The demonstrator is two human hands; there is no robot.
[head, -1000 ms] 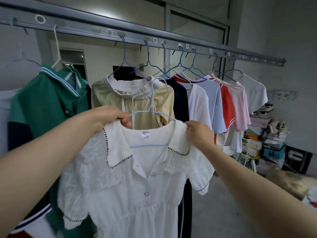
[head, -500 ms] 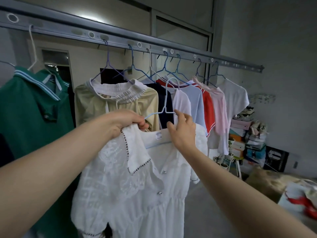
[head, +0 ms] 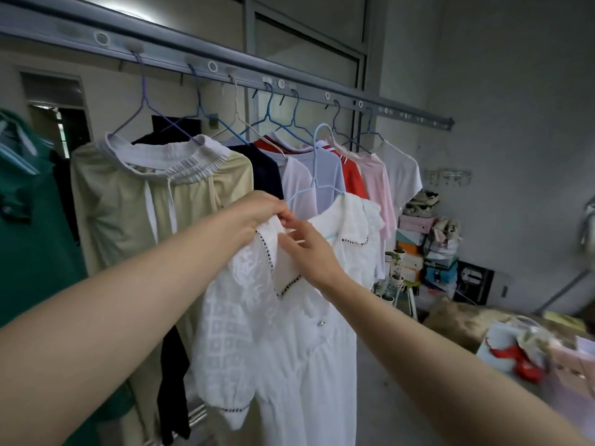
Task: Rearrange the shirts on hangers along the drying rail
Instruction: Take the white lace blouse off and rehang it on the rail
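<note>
White dress (head: 289, 333) on pale-blue hanger (head: 316, 156), frame centre, hook off rail (head: 402, 111). Left grip (head: 260, 214) pinches collar. Right grip (head: 309, 252) fingers at collar just beside; closure unclear. Hung shirts (head: 161, 194) behind.

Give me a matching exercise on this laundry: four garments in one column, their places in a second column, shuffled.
Garments
1. white lace dress
2. green shirt
3. pink shirt
4. beige garment

Places
A. on a purple hanger, just left of the navy garment
B. at the left edge of the view
C. off the rail, its collar pinched by the left hand
D. between the red shirt and a white T-shirt

Pairs: 1-C, 2-B, 3-D, 4-A
</note>
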